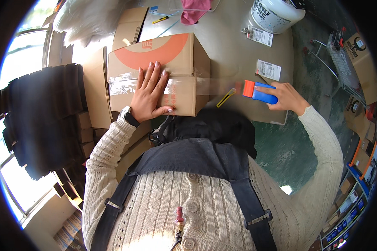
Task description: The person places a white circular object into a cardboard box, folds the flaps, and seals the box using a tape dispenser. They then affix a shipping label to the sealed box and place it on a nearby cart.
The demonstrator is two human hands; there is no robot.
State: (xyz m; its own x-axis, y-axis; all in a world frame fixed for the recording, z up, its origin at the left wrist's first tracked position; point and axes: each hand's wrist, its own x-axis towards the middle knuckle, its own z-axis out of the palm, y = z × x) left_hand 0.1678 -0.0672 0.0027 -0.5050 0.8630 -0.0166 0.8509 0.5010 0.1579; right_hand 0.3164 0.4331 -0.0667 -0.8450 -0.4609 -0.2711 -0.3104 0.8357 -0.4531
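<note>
My left hand (150, 94) lies flat, fingers spread, on the upper face of a closed cardboard box (182, 66) with an orange print. A strip of clear packing tape (121, 84) runs along the seam beneath that hand. From the box's right edge the tape stretches across to a blue and orange tape dispenser (260, 91), which my right hand (284, 98) grips. Below the stretched tape, a yellow utility knife (226, 98) rests on the table. Two labels with writing (268, 69) lie beyond the dispenser.
The table (229, 47) also bears a white bucket (275, 17), a pink cloth (193, 11) and another yellow utility knife (160, 20). Flattened cardboard (95, 91) stands left of the box. On the floor at right is a shopping cart (342, 59), with cartons (361, 69) beside it.
</note>
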